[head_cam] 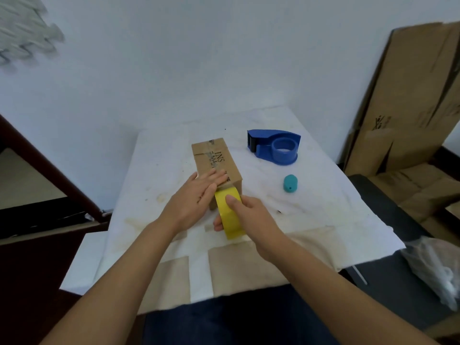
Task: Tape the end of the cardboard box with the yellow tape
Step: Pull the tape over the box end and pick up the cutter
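The left hand lies spread flat on the near end of the cardboard box at frame centre. The right hand grips the yellow tape roll just below, above the bench.

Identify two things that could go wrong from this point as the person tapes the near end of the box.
1. The left hand presses only the near end of the cardboard box; pulling the yellow tape roll with the right hand might slide the box.
2. The strip looks short and angled, so it could stick crooked or crease.
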Demonstrator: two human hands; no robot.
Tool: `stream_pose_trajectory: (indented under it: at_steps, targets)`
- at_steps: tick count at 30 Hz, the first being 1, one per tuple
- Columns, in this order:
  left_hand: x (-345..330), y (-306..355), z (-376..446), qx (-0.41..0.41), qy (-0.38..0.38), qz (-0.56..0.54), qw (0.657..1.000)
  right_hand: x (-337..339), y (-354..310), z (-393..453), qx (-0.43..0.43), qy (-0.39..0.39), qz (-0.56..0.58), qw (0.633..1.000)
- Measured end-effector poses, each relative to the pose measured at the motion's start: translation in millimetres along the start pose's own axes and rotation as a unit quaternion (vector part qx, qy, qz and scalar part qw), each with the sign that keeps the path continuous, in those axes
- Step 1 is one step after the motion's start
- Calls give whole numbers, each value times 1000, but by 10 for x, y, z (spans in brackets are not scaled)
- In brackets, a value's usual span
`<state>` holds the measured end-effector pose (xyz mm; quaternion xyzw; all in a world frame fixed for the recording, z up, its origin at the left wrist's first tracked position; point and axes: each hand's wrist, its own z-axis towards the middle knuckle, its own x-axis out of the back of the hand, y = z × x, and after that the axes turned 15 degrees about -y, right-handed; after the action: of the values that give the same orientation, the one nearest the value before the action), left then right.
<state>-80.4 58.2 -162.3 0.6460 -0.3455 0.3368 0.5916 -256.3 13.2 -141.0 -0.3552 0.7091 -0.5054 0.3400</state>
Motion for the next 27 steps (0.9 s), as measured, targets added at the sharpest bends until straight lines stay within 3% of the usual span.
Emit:
stream_pose_trajectory:
  at_steps: [16, 23, 27]
  targets:
    - [29, 43, -6, 13, 11, -12, 1000, -115, -62, -212, -78, 7, 28, 997]
    - [-43, 131, 74, 52, 129, -129, 982, -118, -86, -251, -98, -11, 54, 994]
    - [-116, 137, 126, 33, 206, -130, 969, -98, -91, -233, -109, -23, 72, 991]
